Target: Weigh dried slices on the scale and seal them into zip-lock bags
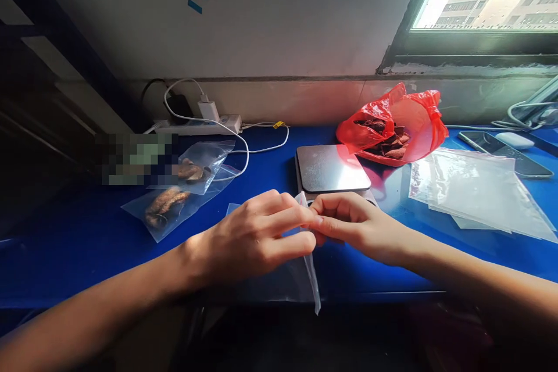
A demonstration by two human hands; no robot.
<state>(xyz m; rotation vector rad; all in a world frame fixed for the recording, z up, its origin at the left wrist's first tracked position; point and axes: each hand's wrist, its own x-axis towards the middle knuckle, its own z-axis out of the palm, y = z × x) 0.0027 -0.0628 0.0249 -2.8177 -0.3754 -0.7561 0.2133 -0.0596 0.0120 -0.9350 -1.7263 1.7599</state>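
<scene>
A clear plastic bag (279, 279) hangs between my hands over the table's front edge. My left hand (265, 232) has its fingers closed on the bag's upper edge, and my right hand (344, 221) pinches that same edge from the other side. What lies inside the bag, if anything, is hidden by my left hand. Just beyond my hands sits a kitchen scale (333, 168) with a bare metal plate. Behind it a red plastic bag (418, 122) stands open, holding dark brown dried pieces (392, 142).
Two clear bags with brown pieces (165, 206) lie at left. A stack of flat clear bags (471, 186) is at right, beside a phone (505, 154) and a white case (514, 139). A power strip (196, 126) with white cables runs along the wall on the blue table (270, 168).
</scene>
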